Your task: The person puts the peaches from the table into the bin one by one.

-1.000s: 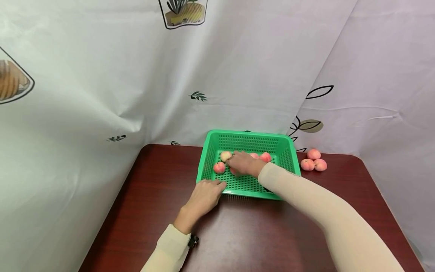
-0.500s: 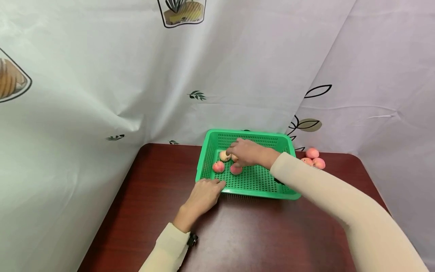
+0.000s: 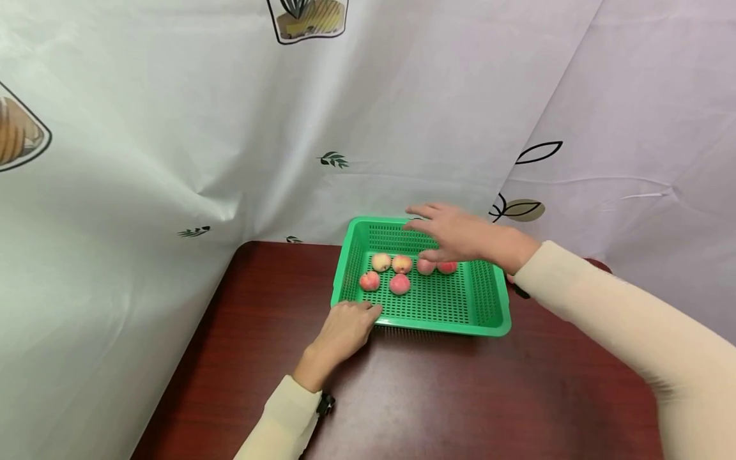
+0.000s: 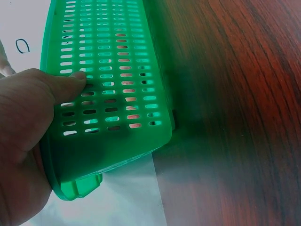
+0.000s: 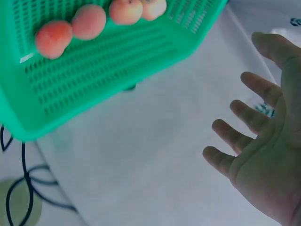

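A green plastic basket (image 3: 437,327) with slotted walls stands at the back of the table, several pink-and-yellow peaches (image 3: 400,284) on its floor. My left hand (image 3: 347,329) grips its near left rim; the left wrist view shows the thumb (image 4: 73,84) pressed on the outer wall, with the other fingers hidden past the rim. My right hand (image 3: 454,233) hovers over the back right part of the basket, fingers spread and nothing in them. Four outstretched fingers and the thumb show in the right wrist view, apart from the peaches (image 5: 89,22).
The dark red-brown wooden table (image 3: 276,300) carries the basket. White patterned cloth (image 3: 172,115) hangs right behind it and along the sides. To the right of the basket, my right forearm (image 3: 604,306) covers most of the spot where loose peaches lie.
My right hand has risen out of the basket and moved right and back, its fingers opening out and uncovering the peaches below. The left hand stays at the rim.
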{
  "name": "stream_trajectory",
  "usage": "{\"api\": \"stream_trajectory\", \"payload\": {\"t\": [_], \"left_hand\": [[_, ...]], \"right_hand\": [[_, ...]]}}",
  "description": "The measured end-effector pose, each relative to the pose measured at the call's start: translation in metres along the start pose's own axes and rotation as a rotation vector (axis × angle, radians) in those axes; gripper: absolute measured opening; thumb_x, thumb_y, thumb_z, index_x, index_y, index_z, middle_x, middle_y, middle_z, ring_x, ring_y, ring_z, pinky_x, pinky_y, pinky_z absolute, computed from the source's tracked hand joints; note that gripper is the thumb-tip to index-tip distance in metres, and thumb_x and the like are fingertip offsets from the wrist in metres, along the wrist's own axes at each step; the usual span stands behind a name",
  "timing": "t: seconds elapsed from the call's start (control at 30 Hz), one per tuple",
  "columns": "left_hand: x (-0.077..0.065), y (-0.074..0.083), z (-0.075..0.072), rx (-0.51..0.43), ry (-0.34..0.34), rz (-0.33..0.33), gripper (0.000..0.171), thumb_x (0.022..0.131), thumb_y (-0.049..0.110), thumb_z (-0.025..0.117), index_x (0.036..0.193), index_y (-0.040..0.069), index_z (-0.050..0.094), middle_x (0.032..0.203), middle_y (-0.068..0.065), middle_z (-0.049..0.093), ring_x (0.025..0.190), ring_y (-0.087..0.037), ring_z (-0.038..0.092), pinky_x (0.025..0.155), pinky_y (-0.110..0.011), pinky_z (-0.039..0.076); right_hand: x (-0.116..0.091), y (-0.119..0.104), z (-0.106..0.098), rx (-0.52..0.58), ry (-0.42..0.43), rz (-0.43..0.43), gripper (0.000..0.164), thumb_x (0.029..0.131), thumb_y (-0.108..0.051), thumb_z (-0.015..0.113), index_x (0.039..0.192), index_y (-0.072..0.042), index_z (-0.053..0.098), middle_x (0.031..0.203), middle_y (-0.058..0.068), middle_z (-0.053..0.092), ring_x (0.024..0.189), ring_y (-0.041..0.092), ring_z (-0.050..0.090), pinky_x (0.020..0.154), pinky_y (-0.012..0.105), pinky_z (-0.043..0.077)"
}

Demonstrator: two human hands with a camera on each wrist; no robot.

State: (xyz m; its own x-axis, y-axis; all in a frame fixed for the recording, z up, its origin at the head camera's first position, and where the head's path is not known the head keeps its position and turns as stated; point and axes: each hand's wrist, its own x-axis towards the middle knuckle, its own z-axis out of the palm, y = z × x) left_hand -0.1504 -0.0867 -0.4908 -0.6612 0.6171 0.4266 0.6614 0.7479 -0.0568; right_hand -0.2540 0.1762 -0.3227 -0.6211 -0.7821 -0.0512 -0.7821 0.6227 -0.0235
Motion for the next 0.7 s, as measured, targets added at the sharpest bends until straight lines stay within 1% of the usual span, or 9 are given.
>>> {"api": "stream_trajectory", "payload": {"t": [0.13, 0.27, 0.43, 0.5, 0.6, 0.7], "left_hand": [[0.001, 0.0, 0.001, 0.005, -0.01, -0.003, 0.025, 0.086, 0.002, 0.067, 0.073, 0.017, 0.054, 0.062, 0.004, 0.053, 0.05, -0.016, 0.052, 0.049, -0.028, 0.034], [0.001, 0.0, 0.002, 0.015, -0.015, -0.005, 0.025, 0.086, 0.001, 0.067, 0.072, 0.017, 0.053, 0.061, 0.004, 0.052, 0.05, -0.015, 0.051, 0.049, -0.028, 0.033], [0.002, 0.001, 0.001, 0.011, -0.01, 0.005, 0.025, 0.086, 0.001, 0.067, 0.073, 0.018, 0.053, 0.061, 0.004, 0.052, 0.05, -0.014, 0.05, 0.049, -0.027, 0.031], [0.001, 0.001, 0.0, 0.008, -0.008, 0.006, 0.025, 0.085, 0.001, 0.067, 0.073, 0.017, 0.053, 0.061, 0.004, 0.052, 0.049, -0.014, 0.049, 0.049, -0.027, 0.03], [0.001, 0.001, 0.0, 0.009, -0.011, 0.005, 0.026, 0.085, 0.0, 0.067, 0.072, 0.017, 0.053, 0.061, 0.004, 0.051, 0.049, -0.013, 0.048, 0.049, -0.026, 0.029], [0.002, 0.001, -0.001, 0.011, -0.019, 0.001, 0.026, 0.085, -0.001, 0.066, 0.073, 0.017, 0.052, 0.061, 0.005, 0.05, 0.049, -0.013, 0.048, 0.05, -0.026, 0.03]], "right_hand": [[-0.02, 0.009, -0.011, -0.031, 0.034, 0.023, 0.066, 0.095, -0.038, 0.072, 0.152, -0.014, 0.048, 0.166, 0.018, 0.033, 0.151, 0.044, 0.033, 0.119, 0.063, 0.03], [-0.041, 0.015, -0.018, -0.057, 0.057, 0.062, 0.07, 0.096, -0.04, 0.07, 0.156, -0.016, 0.043, 0.168, 0.015, 0.029, 0.153, 0.044, 0.028, 0.117, 0.068, 0.027], [-0.069, 0.023, -0.023, -0.02, 0.073, 0.143, 0.072, 0.097, -0.038, 0.07, 0.159, -0.02, 0.039, 0.17, 0.012, 0.025, 0.156, 0.046, 0.021, 0.115, 0.075, 0.022], [-0.079, 0.025, -0.024, 0.007, 0.101, 0.17, 0.072, 0.096, -0.038, 0.07, 0.159, -0.021, 0.039, 0.171, 0.01, 0.025, 0.156, 0.047, 0.021, 0.115, 0.076, 0.021], [-0.092, 0.031, -0.024, 0.03, 0.165, 0.19, 0.073, 0.095, -0.038, 0.071, 0.159, -0.022, 0.039, 0.171, 0.009, 0.024, 0.155, 0.047, 0.024, 0.114, 0.076, 0.022], [-0.105, 0.038, -0.023, 0.045, 0.239, 0.183, 0.076, 0.094, -0.037, 0.072, 0.159, -0.021, 0.038, 0.17, 0.011, 0.025, 0.153, 0.048, 0.027, 0.113, 0.075, 0.023]]}}
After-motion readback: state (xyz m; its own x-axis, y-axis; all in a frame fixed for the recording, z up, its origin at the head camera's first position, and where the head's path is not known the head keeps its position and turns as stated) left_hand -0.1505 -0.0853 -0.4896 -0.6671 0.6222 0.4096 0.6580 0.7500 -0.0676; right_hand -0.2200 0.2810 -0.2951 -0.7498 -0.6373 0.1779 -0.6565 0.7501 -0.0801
